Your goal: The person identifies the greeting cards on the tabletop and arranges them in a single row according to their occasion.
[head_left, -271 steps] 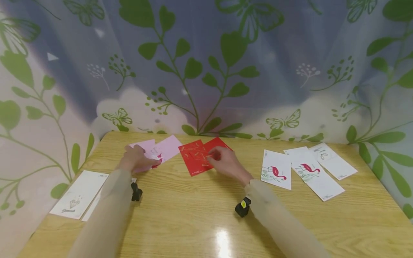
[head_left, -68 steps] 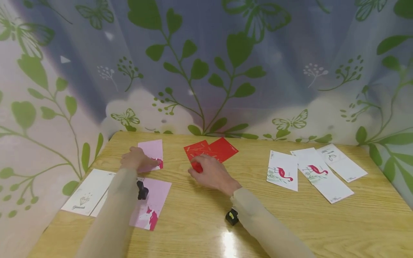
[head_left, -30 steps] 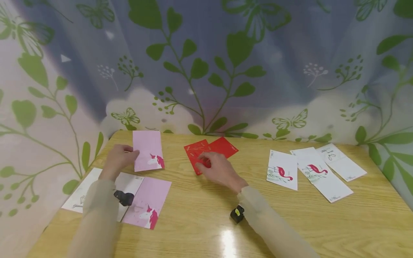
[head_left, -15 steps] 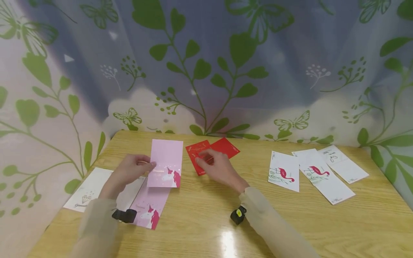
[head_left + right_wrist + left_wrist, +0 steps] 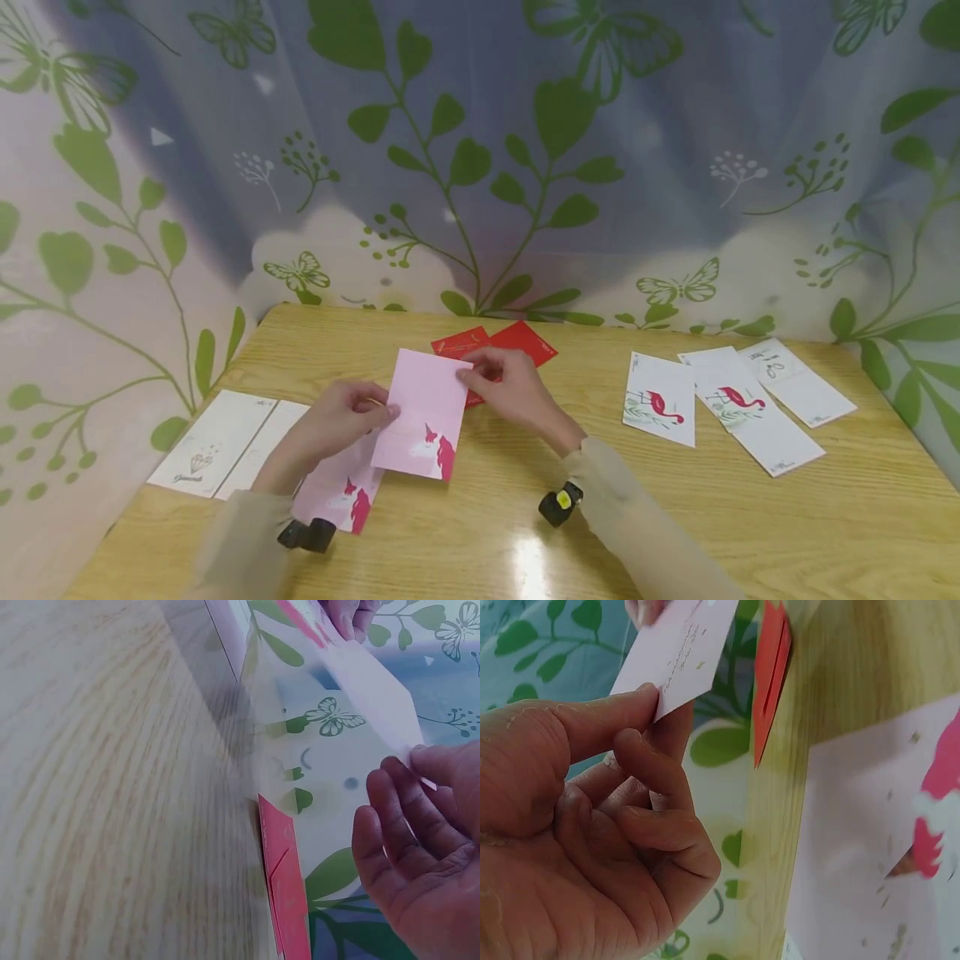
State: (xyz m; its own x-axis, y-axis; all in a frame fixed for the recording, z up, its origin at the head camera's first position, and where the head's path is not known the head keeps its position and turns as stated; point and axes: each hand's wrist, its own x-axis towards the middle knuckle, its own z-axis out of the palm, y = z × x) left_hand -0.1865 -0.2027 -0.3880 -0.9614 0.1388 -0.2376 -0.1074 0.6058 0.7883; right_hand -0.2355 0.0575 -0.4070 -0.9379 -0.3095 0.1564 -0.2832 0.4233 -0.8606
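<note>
A pink card [image 5: 423, 412] with a red-maned unicorn is held up above the table, left of centre. My left hand [image 5: 333, 425] pinches its left edge between thumb and fingers. At its upper right corner my right hand [image 5: 517, 392] grips with thumb and fingertips, as the right wrist view also shows. Below the held card lies another pink unicorn card [image 5: 341, 492], partly covered by my left hand and wrist. Two red cards, a gold-patterned one [image 5: 453, 342] and a plainer one [image 5: 528, 340], overlap behind my right hand, which hides part of them.
At the left lie a white diamond card [image 5: 213, 442] and a second white card [image 5: 262, 446] beside it. Two white flamingo cards [image 5: 656, 408] and another white card [image 5: 806, 383] lie at the right. A patterned curtain [image 5: 480, 167] hangs behind the table [image 5: 480, 533].
One pink card was moved from the back to the front left. My left hand has lifted the other and carried it toward the centre. My right hand has left the red cards and taken its corner.
</note>
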